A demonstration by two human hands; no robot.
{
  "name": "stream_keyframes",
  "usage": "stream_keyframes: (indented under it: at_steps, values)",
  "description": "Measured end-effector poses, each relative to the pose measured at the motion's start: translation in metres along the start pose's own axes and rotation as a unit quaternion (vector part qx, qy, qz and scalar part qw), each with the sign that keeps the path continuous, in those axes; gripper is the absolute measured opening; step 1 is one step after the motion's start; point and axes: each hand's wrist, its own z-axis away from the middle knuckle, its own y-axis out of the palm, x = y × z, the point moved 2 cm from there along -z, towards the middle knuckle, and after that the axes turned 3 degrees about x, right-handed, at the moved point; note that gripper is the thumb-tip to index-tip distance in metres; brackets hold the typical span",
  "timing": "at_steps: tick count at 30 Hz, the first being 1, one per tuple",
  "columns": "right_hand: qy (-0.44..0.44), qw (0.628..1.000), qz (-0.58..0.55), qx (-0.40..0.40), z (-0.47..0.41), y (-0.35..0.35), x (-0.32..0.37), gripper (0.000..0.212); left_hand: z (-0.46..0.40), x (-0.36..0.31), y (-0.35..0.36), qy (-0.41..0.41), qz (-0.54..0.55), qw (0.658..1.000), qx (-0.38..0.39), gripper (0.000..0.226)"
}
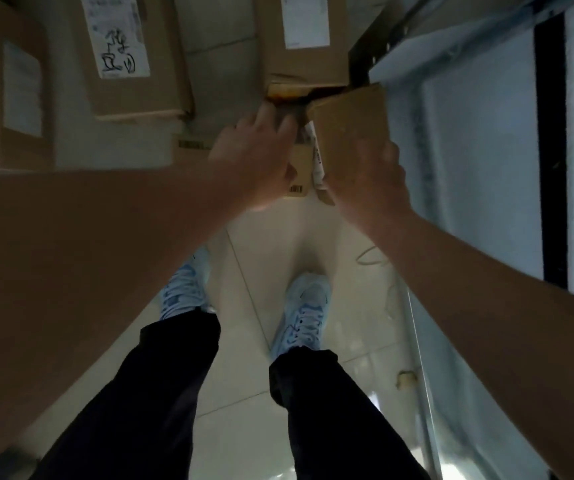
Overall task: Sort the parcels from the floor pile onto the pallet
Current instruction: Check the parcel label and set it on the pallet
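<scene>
Two hands, left [254, 157], right [372, 178], gripping small parcel [347, 123] between them

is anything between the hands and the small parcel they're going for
No, nothing visible stands between them. The right hand already grips the tilted brown parcel from its near side, and the left hand holds a second, smaller box right beside it. The pallet is not recognisable in this view.

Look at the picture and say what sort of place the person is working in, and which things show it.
Probably a parcel storeroom or sorting area: labelled cardboard boxes stacked on a tiled floor, and both hands, left hand and right hand, handling a small brown parcel.
</scene>
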Motion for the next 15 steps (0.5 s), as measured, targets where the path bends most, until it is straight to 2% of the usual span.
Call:
stream_keyframes:
  at_steps: [3,7,10,12,15]
  values:
    - [0.004,1.0,-0.01,-0.023,-0.031,0.023,-0.014,0.074,-0.034,0.007,0.025,0.014,-0.001,1.0,0.004,0.057]
    - [0.05,0.997,0.053,-0.024,-0.07,0.05,-0.03,0.112,-0.072,0.011,0.054,0.037,-0.022,0.999,0.016,0.058]
    - [0.07,0.997,0.041,-0.004,-0.091,0.064,-0.041,0.136,-0.094,0.015,0.07,0.044,-0.022,0.999,0.015,0.057]
    - [0.071,0.997,0.039,-0.017,-0.098,0.07,-0.048,0.142,-0.102,0.017,0.078,0.045,-0.019,0.999,0.019,0.057]
    - [0.057,0.996,0.05,-0.056,-0.1,0.073,-0.055,0.139,-0.109,0.019,0.089,0.053,-0.008,0.998,0.034,0.057]
